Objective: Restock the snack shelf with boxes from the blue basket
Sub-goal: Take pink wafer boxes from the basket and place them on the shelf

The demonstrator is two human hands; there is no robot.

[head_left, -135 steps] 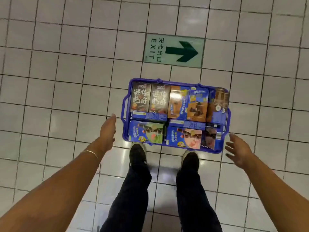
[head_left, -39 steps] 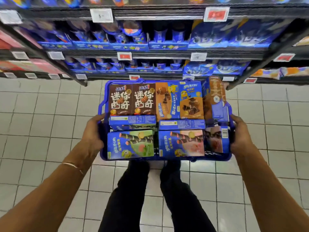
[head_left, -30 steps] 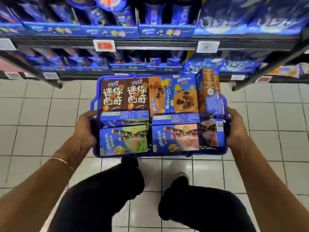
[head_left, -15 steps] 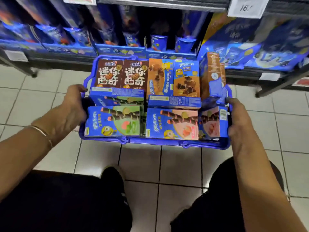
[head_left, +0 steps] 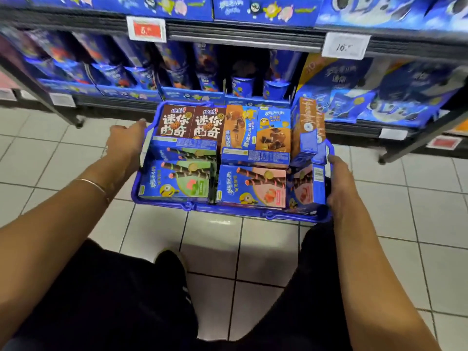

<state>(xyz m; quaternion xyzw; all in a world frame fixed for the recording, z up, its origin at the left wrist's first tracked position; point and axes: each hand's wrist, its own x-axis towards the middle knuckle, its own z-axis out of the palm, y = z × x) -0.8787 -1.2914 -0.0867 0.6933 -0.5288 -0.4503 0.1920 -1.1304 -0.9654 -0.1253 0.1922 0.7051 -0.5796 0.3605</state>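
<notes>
The blue basket (head_left: 228,212) is low over the tiled floor, right in front of the snack shelf (head_left: 243,40). It is packed with several boxes: two brown cookie boxes (head_left: 190,124) at the back, orange ones (head_left: 272,130) beside them, a green-fronted box (head_left: 177,181) and a pink-fronted box (head_left: 253,188) at the front, and one box (head_left: 307,127) on end at the right. My left hand (head_left: 124,145) lies against the basket's left side with its fingers stretched toward the far corner. My right hand (head_left: 339,181) grips the right rim. Whether the basket touches the floor is unclear.
The bottom shelf holds blue snack tubs (head_left: 243,86) and rows of blue boxes (head_left: 114,74); big blue packs (head_left: 379,97) fill the right. Price tags (head_left: 147,29) hang on the rail above. Shelf legs (head_left: 76,121) stand on the floor. My knees are bent below the basket.
I have sunk lower and closer to the shelf with the basket. My left hand has loosened from the left handle and its fingers now stretch forward; the right hand keeps its grip.
</notes>
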